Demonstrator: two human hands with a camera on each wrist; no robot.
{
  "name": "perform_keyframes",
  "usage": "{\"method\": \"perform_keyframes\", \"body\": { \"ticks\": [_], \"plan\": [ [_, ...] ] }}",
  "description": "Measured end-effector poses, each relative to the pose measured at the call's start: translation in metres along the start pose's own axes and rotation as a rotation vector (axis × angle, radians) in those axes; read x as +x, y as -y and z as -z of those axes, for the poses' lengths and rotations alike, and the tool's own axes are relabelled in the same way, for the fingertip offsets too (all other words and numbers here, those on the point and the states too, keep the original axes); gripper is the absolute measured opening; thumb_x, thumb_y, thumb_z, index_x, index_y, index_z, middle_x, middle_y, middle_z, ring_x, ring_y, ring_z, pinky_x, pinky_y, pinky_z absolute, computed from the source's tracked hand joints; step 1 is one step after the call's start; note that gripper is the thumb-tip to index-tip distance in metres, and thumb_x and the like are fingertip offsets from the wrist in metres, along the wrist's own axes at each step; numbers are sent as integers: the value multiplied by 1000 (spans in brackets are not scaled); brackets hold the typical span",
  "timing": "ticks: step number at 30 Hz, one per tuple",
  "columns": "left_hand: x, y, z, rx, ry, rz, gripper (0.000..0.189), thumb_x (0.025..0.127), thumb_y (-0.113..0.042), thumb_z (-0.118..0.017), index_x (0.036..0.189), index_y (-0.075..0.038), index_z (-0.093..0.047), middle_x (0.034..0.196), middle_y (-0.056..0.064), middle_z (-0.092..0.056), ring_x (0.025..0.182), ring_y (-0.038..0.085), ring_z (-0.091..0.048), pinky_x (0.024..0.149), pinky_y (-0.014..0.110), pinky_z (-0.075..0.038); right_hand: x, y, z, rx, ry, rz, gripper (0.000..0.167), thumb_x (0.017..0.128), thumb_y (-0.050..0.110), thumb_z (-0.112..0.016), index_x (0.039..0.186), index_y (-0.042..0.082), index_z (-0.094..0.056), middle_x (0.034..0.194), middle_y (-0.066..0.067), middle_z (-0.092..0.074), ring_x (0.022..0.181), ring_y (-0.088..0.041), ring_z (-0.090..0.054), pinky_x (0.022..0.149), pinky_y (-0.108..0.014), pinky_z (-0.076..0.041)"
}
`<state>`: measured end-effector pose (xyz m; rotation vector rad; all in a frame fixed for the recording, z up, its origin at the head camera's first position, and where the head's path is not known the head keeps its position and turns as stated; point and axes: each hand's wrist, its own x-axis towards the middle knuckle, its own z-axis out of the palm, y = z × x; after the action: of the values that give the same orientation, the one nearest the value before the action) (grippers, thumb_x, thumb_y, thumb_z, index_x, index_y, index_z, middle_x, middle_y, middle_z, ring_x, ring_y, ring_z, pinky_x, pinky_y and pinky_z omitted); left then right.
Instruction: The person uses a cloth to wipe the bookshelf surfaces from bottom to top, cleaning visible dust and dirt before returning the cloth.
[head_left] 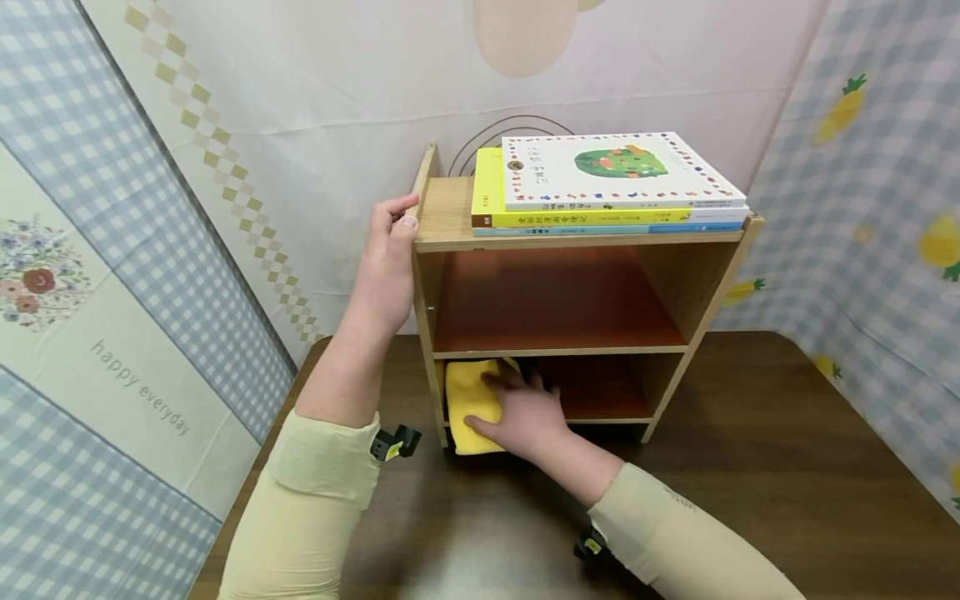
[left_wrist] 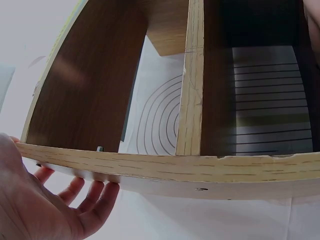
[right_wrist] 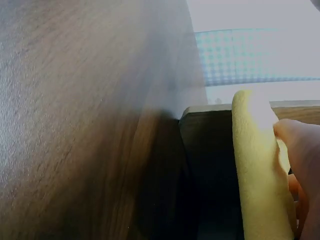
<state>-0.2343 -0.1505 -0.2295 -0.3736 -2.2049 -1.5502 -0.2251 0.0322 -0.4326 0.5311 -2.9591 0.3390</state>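
A small wooden bookshelf (head_left: 562, 353) stands on the table. My left hand (head_left: 386, 267) holds the upper part of its left side panel (head_left: 423, 312). In the left wrist view, the fingers (left_wrist: 102, 202) rest against the panel's outer face, and the thumb is at its front edge. My right hand (head_left: 528, 417) reaches into the lower compartment and presses a folded yellow cloth (head_left: 468, 400), its fingers spread and the thumb lying across the cloth. The cloth is at the left end and overhangs the bottom board's front edge. In the right wrist view, its thick fold (right_wrist: 257, 165) faces me.
Several books, a white one (head_left: 600, 171) uppermost, lie stacked on the shelf top. A red-brown board (head_left: 555, 292) forms the middle level. The dark wooden table (head_left: 787, 433) extends around the shelf. A white curtain (head_left: 360, 100) hangs behind and checked cloth (head_left: 885, 167) hangs at the right.
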Motion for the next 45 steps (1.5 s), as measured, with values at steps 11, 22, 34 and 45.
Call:
{"method": "perform_keyframes", "body": {
  "ticks": [11, 22, 34, 45],
  "plan": [
    [2, 0, -1, -5, 4, 5, 49, 102, -40, -32, 145, -18, -38, 151, 3, -35, 132, 18, -38, 110, 38, -28, -6, 14, -2, -62, -122, 151, 41, 93, 49, -60, 126, 26, -70, 140, 0, -57, 113, -46, -54, 78, -62, -48],
    [1, 2, -1, 0, 5, 14, 48, 103, -37, -31, 147, -18, -37, 152, 4, -35, 133, 19, -37, 110, 40, -27, -11, 14, -3, -35, -221, 271, 26, 93, 33, -68, 112, 18, -74, 127, -3, -64, 99, -36, -62, 61, -47, -53],
    [1, -1, -2, 4, 4, -4, 48, 102, -40, -32, 144, -18, -39, 149, 4, -37, 131, 17, -38, 110, 38, -28, -20, 0, -4, 133, -362, 367, 23, 88, 20, -77, 108, 9, -76, 121, -9, -64, 98, -28, -61, 78, -38, -53],
    [1, -1, -2, 2, -5, 10, 46, 103, -38, -32, 145, -19, -38, 149, 3, -37, 132, 17, -38, 110, 39, -28, -40, -24, 18, 154, -535, 465, 32, 81, 14, -82, 111, 5, -75, 121, -9, -63, 101, -28, -59, 84, -38, -52]
  ]
}}
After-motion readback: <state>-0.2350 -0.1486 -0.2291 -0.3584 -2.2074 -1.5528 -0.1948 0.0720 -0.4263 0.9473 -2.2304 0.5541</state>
